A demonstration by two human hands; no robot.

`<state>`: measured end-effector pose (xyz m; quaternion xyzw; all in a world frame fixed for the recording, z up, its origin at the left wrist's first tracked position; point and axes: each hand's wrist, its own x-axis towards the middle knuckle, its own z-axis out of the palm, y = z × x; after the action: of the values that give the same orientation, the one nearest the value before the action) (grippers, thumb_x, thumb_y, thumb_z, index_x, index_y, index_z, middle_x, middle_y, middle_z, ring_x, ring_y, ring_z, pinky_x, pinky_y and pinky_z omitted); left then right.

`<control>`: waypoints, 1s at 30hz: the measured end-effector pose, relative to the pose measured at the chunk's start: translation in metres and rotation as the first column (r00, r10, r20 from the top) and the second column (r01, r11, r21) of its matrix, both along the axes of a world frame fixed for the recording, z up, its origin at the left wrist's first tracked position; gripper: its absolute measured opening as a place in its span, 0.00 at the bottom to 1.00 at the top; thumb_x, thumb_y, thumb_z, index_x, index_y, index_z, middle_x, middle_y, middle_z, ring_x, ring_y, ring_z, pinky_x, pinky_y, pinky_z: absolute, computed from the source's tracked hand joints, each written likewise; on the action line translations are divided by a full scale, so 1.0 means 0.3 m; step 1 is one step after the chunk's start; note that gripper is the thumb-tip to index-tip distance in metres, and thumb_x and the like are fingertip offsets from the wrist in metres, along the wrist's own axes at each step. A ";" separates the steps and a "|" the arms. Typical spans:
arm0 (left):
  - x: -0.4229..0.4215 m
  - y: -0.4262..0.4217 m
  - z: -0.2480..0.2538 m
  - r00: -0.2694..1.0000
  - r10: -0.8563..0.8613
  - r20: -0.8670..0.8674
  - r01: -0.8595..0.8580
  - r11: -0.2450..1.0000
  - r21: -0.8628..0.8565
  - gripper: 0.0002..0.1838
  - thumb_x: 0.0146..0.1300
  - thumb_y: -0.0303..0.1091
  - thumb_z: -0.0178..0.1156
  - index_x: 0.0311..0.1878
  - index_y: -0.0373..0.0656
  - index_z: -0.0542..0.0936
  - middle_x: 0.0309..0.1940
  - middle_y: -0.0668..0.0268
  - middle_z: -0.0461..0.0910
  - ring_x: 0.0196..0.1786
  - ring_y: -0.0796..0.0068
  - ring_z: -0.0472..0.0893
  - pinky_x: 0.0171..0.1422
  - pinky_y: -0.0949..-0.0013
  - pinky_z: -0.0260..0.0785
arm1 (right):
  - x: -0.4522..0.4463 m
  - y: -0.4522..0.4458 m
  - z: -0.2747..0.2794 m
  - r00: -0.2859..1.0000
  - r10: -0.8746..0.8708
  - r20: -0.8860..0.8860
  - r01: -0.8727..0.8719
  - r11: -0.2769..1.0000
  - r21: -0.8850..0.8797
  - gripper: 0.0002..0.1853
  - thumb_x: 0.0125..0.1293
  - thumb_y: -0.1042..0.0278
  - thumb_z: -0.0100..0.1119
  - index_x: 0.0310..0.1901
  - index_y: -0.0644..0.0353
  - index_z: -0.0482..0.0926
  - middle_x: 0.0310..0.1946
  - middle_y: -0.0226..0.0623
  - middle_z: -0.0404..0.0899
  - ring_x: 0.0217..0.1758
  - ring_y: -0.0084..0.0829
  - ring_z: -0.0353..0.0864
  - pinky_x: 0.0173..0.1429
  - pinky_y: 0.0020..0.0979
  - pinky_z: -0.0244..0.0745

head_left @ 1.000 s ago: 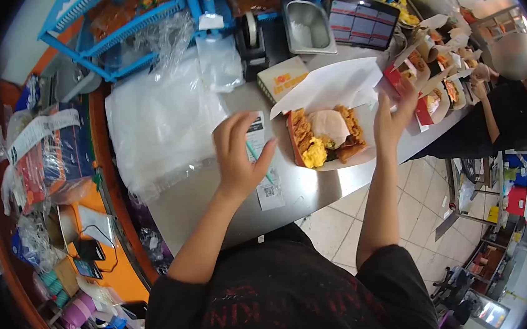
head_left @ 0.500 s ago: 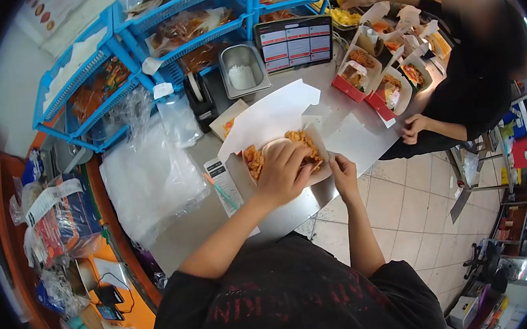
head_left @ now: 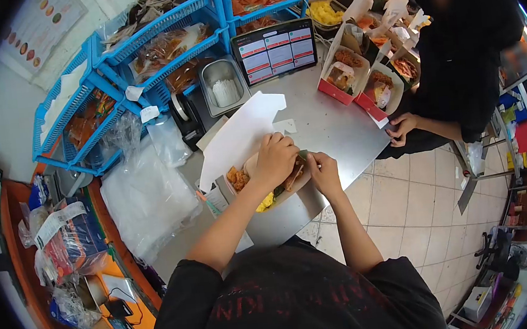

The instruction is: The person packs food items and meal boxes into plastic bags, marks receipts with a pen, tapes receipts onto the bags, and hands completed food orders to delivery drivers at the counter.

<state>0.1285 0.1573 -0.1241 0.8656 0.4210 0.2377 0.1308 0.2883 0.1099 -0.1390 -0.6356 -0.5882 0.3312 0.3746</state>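
Note:
An open cardboard food box (head_left: 304,180) sits on the counter before me, its white lid (head_left: 242,138) raised on the far side. Inside lie fried chicken (head_left: 238,178) and some yellow food (head_left: 265,203) near the close edge. My left hand (head_left: 277,160) reaches into the box from above with curled, closed fingers; they hide whatever they hold. At the box's right edge my right hand (head_left: 324,173) pinches the rim between thumb and fingers. A bit of dark green shows beside that hand. A printed slip (head_left: 216,200) lies left of the box, partly under my forearm.
Plastic bags (head_left: 148,203) lie on the left of the steel counter (head_left: 350,150). Behind stand blue racks (head_left: 165,38), a metal container (head_left: 224,86) and a tablet (head_left: 275,50). Filled food boxes (head_left: 343,73) stand at the back right, beside a co-worker in black (head_left: 467,52).
The box has turned and tilted, so the yellow food now shows. My left hand has moved farther over the box, and the view has shifted slightly. The co-worker's lower hand remains at the counter's edge.

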 end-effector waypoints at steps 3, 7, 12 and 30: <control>0.011 0.010 -0.008 0.983 0.026 0.184 -0.035 0.998 0.045 0.06 0.53 0.26 0.59 0.34 0.42 0.83 0.34 0.63 0.80 0.46 0.62 0.76 0.54 0.59 0.65 | -0.032 0.014 0.065 0.972 -0.008 0.235 0.006 1.000 0.009 0.11 0.66 0.68 0.53 0.35 0.66 0.82 0.28 0.48 0.79 0.32 0.47 0.79 0.39 0.41 0.73; -0.008 0.019 -0.035 0.962 0.048 0.270 -0.011 0.991 -0.136 0.07 0.55 0.24 0.57 0.37 0.40 0.82 0.35 0.56 0.80 0.40 0.55 0.79 0.49 0.57 0.69 | -0.081 0.029 0.069 0.868 -0.015 0.497 -0.081 0.982 0.172 0.10 0.62 0.69 0.55 0.27 0.67 0.79 0.25 0.48 0.77 0.30 0.50 0.78 0.36 0.44 0.73; -0.019 0.032 -0.014 0.951 0.055 0.305 0.037 0.957 -0.289 0.09 0.55 0.21 0.54 0.37 0.38 0.81 0.36 0.55 0.80 0.41 0.53 0.79 0.49 0.58 0.70 | -0.082 0.071 0.033 0.872 0.030 0.488 -0.113 0.983 0.142 0.11 0.62 0.69 0.54 0.27 0.67 0.79 0.25 0.47 0.78 0.29 0.47 0.78 0.37 0.43 0.73; -0.017 -0.220 0.037 0.998 0.029 0.049 -0.024 0.995 -0.102 0.30 0.48 0.43 0.70 0.52 0.34 0.76 0.55 0.53 0.73 0.65 0.56 0.66 0.68 0.56 0.58 | -0.060 0.271 0.046 0.970 0.164 0.178 -0.157 0.986 -0.050 0.12 0.61 0.67 0.60 0.31 0.71 0.82 0.19 0.38 0.79 0.22 0.25 0.77 0.31 0.29 0.73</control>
<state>0.1233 0.0914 -0.1131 0.8459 0.4404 0.2396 0.1819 0.2703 0.1912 -0.1252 -0.6201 -0.6633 0.3114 0.2802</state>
